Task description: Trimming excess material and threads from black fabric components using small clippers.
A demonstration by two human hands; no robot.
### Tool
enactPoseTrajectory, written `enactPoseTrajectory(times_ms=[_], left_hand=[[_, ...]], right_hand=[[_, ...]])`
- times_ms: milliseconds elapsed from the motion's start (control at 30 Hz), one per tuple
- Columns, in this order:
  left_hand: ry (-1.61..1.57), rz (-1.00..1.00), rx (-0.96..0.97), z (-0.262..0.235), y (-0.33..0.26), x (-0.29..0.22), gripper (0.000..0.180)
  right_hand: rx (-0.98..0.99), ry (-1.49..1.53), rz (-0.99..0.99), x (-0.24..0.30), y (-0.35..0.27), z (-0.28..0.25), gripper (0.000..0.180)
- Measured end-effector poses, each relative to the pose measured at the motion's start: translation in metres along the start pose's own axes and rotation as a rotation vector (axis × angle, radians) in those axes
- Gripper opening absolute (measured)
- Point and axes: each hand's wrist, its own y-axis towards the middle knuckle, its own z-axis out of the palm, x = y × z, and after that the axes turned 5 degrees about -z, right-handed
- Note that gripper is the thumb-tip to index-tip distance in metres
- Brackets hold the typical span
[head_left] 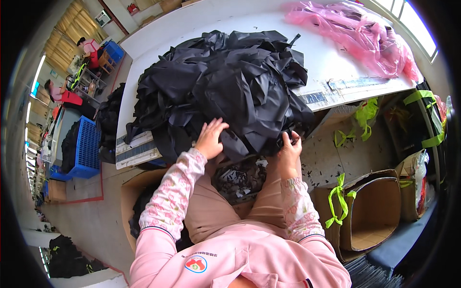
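A big heap of black fabric pieces (230, 81), thin and slightly shiny, lies crumpled on the white table and hangs over its near edge. My left hand (211, 138) rests against the heap's near side, fingers stretched out and holding nothing. To the right, at the heap's lower right edge, my right hand (290, 152) is closed with thumb and fingers pinched together. Something small and dark shows at those fingertips beside the fabric; its kind is too small to make out.
Pink plastic sheeting (355, 36) covers a bundle on the white table (331, 89) at far right. Below stand an open cardboard box (374, 211) tied with a yellow-green strip and a scrap-filled container (240, 180). A blue crate (86, 149) and two people are at left.
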Motion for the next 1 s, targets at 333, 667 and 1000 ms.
enactPoseTrajectory(times_ms=[333,667,1000], left_hand=[[-0.239,0.277,-0.315,-0.051,-0.035,-0.076,0.034],[-1.997,-0.401,0.58,0.008,-0.131,-0.098,0.075],[-2.34,-0.322,0.326,-0.005,-0.139,-0.054,0.046]], right_hand=[[0.432,0.017,0.037,0.114,-0.083,-0.035,0.02],[1.202,0.115,0.195,0.128,-0.124,-0.022,0.013],[1.561,-0.217,0.175,0.128,-0.116,-0.015,0.014]])
